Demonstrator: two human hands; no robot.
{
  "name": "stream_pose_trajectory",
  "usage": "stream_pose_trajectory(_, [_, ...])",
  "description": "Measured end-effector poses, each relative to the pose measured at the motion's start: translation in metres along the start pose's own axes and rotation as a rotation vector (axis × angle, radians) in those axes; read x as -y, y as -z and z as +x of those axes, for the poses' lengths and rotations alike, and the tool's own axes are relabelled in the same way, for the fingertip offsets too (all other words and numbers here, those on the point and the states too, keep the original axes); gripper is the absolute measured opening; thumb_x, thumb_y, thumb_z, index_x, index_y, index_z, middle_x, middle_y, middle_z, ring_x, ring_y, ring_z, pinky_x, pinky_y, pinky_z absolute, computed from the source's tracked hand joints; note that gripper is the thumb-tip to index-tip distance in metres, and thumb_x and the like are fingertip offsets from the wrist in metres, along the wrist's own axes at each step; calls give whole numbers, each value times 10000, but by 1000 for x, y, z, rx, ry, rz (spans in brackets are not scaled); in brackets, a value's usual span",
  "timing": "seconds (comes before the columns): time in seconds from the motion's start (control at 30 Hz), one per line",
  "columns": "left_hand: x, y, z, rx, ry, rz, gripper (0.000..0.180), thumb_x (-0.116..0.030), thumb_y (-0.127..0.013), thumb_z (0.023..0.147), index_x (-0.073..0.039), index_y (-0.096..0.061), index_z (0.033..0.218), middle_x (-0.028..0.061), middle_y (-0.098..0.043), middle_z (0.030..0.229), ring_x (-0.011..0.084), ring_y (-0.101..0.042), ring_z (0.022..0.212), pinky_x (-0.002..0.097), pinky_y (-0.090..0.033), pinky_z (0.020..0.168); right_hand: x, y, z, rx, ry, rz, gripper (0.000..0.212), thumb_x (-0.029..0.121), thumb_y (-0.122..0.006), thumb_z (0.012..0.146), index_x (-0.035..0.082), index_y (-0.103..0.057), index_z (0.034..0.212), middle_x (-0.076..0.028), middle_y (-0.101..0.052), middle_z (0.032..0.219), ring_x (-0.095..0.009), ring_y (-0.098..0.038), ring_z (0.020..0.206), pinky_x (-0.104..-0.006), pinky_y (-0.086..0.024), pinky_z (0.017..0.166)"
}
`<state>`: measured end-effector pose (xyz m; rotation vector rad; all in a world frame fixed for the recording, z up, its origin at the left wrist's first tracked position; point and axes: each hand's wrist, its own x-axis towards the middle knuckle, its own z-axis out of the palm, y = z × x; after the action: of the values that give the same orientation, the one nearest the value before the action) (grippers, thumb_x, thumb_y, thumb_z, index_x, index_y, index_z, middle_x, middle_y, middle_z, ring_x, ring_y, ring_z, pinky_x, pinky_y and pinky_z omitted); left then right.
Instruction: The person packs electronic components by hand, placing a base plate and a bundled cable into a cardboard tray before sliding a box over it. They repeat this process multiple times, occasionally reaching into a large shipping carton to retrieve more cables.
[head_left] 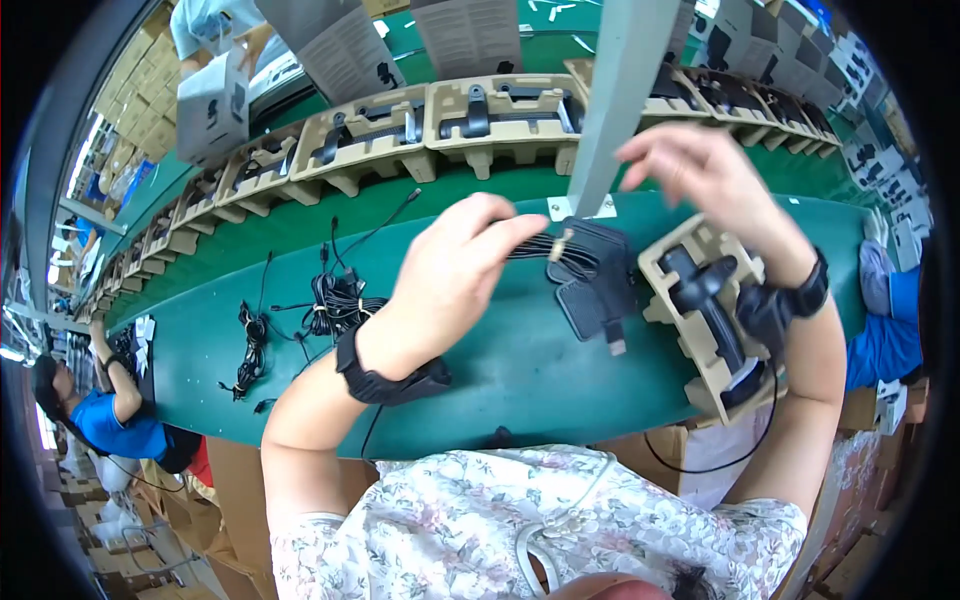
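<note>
My left hand [455,265] is closed, its thumb and fingers pinching one end of a coiled black cable bundle [570,255] bound with a pale tie. Beneath the bundle lie flat black pieces [605,285], and a light-tipped plug sticks out at their near end. My right hand [705,175] is raised beside the grey post, slightly blurred, with fingers apart and nothing visible in them. Below it, a tan moulded pulp tray [660,275] sits tilted on the green table [520,370], holding a black handheld device [710,310].
More black cables [335,300] lie in loose bundles left of my left hand. A grey metal post [615,110] rises from the table's far edge. Behind it runs a row of filled pulp trays [365,135] and printed boxes [215,105]. Other people work at far left, upper left and right.
</note>
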<state>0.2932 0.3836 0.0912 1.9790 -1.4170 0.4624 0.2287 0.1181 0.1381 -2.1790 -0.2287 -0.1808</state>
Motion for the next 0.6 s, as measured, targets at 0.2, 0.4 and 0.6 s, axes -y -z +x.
stream_pose_trajectory(0.2, [-36,-21,14,-201,192,-485,349,45,-632,767,-19,-558,1101,73,-531,873,169,-552,682,285,-470,623,38,-53,-56,156,-134,-2,276,168,-600,896,8,-540,1112,20,-577,781,-25,-480,648,-198,-405,559])
stream_pose_trajectory(0.4, [-37,-45,16,-83,336,-916,249,-163,-558,912,-3,-544,1103,25,-517,814,95,-483,618,229,-413,552,47,-44,-74,-212,-235,449,319,173,-625,875,8,-527,1130,1,-552,757,-72,-513,653,-233,-426,582])
stream_pose_trajectory(0.6, [-63,-58,3,435,713,-1707,396,-389,-414,978,-31,-571,1038,-31,-485,673,72,-453,592,185,-347,504,38,-70,-86,-411,191,-604,440,214,-674,807,46,-525,1186,-36,-581,804,-141,-575,697,-281,-469,604])
